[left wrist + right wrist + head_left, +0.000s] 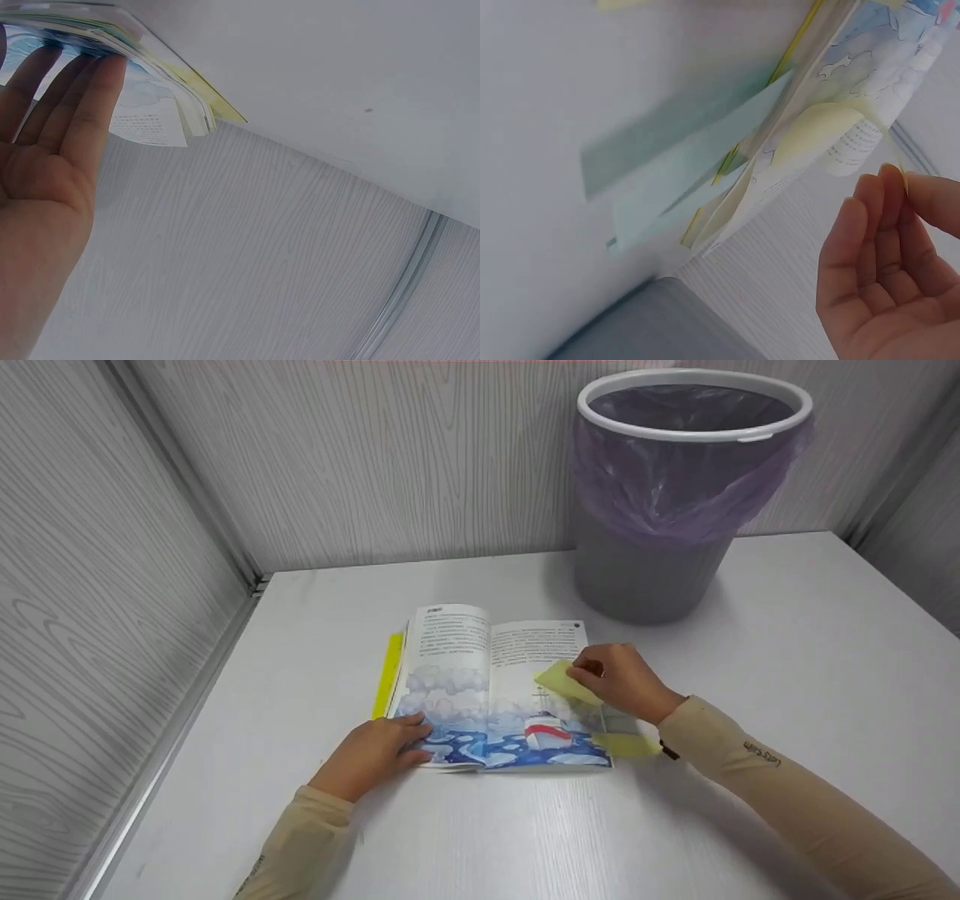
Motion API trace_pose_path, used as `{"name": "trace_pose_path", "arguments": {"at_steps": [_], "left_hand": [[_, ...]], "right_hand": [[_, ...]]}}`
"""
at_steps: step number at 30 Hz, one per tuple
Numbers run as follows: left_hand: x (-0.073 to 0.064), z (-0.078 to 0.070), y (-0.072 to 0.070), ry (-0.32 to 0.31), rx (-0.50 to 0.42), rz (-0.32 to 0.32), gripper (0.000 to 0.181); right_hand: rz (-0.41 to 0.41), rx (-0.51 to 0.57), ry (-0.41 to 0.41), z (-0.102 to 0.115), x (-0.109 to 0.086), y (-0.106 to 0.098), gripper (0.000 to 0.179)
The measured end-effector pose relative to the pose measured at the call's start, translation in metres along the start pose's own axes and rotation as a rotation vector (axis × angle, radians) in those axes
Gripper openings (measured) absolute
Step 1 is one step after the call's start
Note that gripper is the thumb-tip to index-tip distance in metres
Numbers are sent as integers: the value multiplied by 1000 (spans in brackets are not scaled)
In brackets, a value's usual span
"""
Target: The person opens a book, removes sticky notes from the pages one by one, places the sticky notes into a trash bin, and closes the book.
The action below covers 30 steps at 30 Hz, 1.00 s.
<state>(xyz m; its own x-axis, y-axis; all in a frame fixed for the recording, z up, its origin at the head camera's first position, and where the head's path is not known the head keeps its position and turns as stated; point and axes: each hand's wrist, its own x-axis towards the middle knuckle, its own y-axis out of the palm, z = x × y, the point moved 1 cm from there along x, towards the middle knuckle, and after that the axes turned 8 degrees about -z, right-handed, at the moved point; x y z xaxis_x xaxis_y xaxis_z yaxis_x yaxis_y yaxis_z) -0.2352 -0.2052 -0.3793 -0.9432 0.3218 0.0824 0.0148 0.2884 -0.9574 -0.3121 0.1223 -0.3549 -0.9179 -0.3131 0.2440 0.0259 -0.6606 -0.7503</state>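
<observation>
An open book [450, 649] lies on the table, its pages showing printed text above a painted sea with a red-and-white boat. My left hand [385, 750] rests on the lower left page, fingers fairly straight in the left wrist view. Between thumb and fingertips, my right hand [619, 679] pinches a yellow sticky note [561, 681] over the right page; the note curves in the right wrist view. Below that hand, another yellow sticky note [634, 745] sticks out from the book's right edge. Pale green paper strips [694, 154] also jut from the page edges.
A grey bin [645, 585] with a purple liner [675, 502] and white rim stands behind the book to the right. Wood-grain panels [390, 465] enclose the white table [300, 622] at the back and left. The book's yellow cover edge [388, 675] shows at its left.
</observation>
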Motion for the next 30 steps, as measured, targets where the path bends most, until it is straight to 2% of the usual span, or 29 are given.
{"name": "trace_pose_path", "arguments": {"at_steps": [4,7,11,16,24,30], "left_hand": [[-2,0,1,22,-12,-15,43],[-4,0,4,2,-16,7,44],[-5,0,6,-23,-16,33,45],[-5,-1,8,-13,-25,32,44],[-4,-1,6,-3,-30,27,45],[0,0,-1,2,-26,-8,44]], "right_hand": [[25,57,106,-9,0,-2,15],[31,71,172,-16,-2,0,17],[18,81,225,-24,-4,2,19],[8,84,281,-31,-7,1,20],[-9,105,331,-36,-9,-5,20],[-28,122,301,-34,-1,-17,20]]}}
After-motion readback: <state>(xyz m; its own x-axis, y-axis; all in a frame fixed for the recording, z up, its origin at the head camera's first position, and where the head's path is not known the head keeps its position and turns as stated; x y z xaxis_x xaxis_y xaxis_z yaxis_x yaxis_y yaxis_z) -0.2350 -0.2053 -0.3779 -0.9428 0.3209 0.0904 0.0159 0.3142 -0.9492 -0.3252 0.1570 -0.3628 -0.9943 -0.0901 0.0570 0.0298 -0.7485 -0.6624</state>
